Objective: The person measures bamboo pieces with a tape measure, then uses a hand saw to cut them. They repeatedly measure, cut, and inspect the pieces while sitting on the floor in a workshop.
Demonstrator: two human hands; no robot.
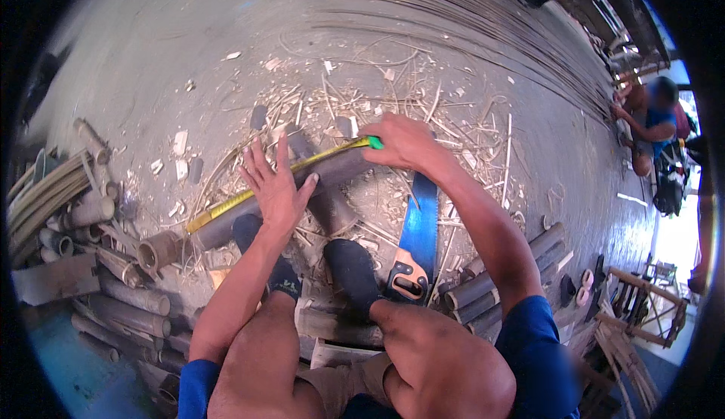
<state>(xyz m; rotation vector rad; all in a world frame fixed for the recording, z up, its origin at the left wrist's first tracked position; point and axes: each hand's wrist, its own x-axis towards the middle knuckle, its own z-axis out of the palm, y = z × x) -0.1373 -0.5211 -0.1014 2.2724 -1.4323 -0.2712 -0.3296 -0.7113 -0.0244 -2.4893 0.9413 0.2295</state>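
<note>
A dark bamboo pole (332,175) lies slantwise before my feet, across another thick piece of bamboo (332,211). The yellow blade of a tape measure (226,205) is stretched along its top. My left hand (276,192) rests flat over the pole and the blade, fingers spread and thumb out. At the pole's right end, my right hand (404,143) is closed round the tape measure's case; only a green bit of the case shows. A handsaw (421,226) with a blue blade and an orange-and-black handle lies below my right wrist.
Wood shavings (370,109) litter the floor. Cut bamboo lengths (128,302) are piled at the left, and more bamboo pieces (506,272) lie by my right knee. Long thin strips (453,11) stretch across the far floor toward a crouching person (651,124). A wooden frame (642,306) stands far right.
</note>
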